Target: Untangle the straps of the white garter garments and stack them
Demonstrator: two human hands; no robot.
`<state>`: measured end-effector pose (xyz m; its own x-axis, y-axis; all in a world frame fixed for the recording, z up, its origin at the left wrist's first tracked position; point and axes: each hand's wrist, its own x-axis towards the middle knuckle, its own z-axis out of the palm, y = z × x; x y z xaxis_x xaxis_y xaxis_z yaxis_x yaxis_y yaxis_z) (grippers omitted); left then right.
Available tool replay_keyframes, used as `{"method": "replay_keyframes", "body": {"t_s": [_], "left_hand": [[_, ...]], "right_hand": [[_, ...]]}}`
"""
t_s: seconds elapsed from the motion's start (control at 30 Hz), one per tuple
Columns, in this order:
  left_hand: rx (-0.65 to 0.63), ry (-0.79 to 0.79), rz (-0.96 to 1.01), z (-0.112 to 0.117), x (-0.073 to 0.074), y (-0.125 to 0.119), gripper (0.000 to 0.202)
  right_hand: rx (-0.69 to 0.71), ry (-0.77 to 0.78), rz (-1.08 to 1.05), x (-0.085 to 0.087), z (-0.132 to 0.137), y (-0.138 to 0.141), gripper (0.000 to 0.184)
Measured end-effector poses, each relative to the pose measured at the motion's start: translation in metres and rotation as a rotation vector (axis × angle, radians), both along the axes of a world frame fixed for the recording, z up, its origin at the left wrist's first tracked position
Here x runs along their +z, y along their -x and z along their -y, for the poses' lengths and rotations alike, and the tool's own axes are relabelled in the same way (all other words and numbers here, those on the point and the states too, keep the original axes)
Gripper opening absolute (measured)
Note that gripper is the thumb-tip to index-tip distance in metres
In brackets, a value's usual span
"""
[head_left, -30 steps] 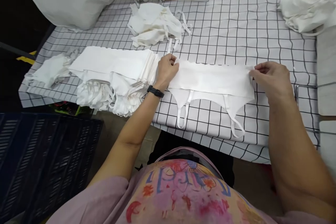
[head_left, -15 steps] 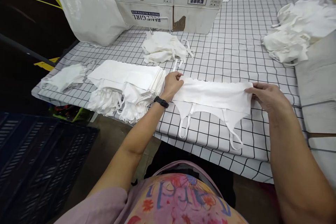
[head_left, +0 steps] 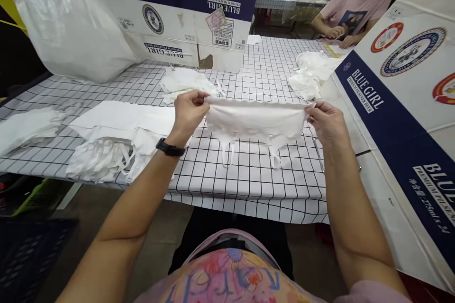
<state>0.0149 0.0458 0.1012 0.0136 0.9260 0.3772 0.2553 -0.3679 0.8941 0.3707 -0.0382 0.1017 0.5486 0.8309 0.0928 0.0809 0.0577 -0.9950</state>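
A white strappy garment (head_left: 256, 120) hangs stretched between my two hands, lifted just off the checked tablecloth (head_left: 249, 180), with its straps dangling below. My left hand (head_left: 188, 111) pinches its left top corner and wears a black wristband. My right hand (head_left: 325, 120) pinches the right top corner. To the left lies a neat stack of folded white garments (head_left: 121, 125). A loose heap of the same white pieces (head_left: 185, 83) sits just behind the held one.
A large Blue Girl carton (head_left: 177, 14) and a white plastic bag (head_left: 71, 23) stand at the back left. Another Blue Girl carton (head_left: 401, 104) lies along the right. More white garments (head_left: 313, 73) lie at back right, where another person (head_left: 351, 9) sits.
Both hands have lifted the garment off the table and drawn closer together. The view has tilted up, showing the cartons and the person opposite.
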Motion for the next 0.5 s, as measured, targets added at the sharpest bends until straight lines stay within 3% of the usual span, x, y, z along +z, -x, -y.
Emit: {"method": "replay_keyframes", "body": {"t_s": [0.13,0.23,0.33,0.5], "left_hand": [[0.042,-0.178,-0.089,0.001,0.037,0.002,0.019],[0.083,-0.293,-0.133,0.026,0.04,0.018,0.017],[0.083,-0.324,-0.223,0.07,0.01,0.046,0.019],[-0.124,-0.291,-0.375,0.15,-0.066,0.089,0.036]], "right_hand": [[-0.106,-0.225,0.289,0.023,0.004,0.007,0.015],[-0.147,-0.343,0.391,0.024,0.036,0.022,0.019],[-0.002,-0.264,0.473,0.0,0.089,0.031,0.017],[0.459,-0.031,0.694,-0.062,0.171,0.032,0.021]]}}
